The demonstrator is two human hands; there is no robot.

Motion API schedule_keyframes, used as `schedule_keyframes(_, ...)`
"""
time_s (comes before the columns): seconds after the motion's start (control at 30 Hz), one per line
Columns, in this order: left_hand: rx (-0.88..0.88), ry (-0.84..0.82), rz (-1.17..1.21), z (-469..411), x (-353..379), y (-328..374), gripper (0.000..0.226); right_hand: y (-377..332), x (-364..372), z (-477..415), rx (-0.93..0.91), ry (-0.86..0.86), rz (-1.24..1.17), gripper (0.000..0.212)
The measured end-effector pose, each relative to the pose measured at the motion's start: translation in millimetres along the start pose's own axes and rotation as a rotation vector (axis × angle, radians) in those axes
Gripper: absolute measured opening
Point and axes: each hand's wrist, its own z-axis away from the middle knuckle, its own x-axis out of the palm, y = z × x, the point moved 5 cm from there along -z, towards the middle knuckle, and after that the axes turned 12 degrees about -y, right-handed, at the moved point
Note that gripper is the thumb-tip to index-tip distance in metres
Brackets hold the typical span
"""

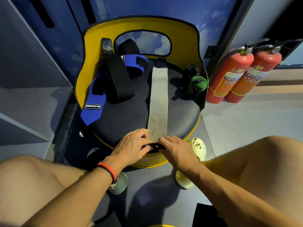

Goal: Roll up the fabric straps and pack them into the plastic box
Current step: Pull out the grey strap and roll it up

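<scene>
A long grey strap [158, 102] lies stretched front to back across the dark seat of a yellow chair [124, 115]. Its near end, with a black part, sits at the seat's front edge. My left hand [132, 147] and my right hand [176, 149] both grip that near end, fingers curled over it. A blue strap [95, 102] with a black label hangs over the seat's left side, and a black strap [119, 79] lies across it. At the right rear lies a rolled green strap [197, 83] beside a dark roll [191, 71]. No plastic box is in view.
Two red fire extinguishers [234, 76] stand against the wall to the right of the chair. My bare knees frame the lower view, with pale clogs [198, 148] on my feet under the seat's front. A grey cabinet [32, 99] stands at the left.
</scene>
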Motion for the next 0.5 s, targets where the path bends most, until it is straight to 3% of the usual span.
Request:
schedule_keyframes(0.2,-0.063,-0.002,0.053,-1.9,-0.7,-0.7,0.030,1.7,3.1,1.5,0.031,0.028,-0.153,0.019)
schedule_keyframes(0.5,-0.095,0.040,0.119,-4.0,0.6,-4.2,0.015,7.1,0.2,-3.7,0.046,0.126,-0.120,0.025)
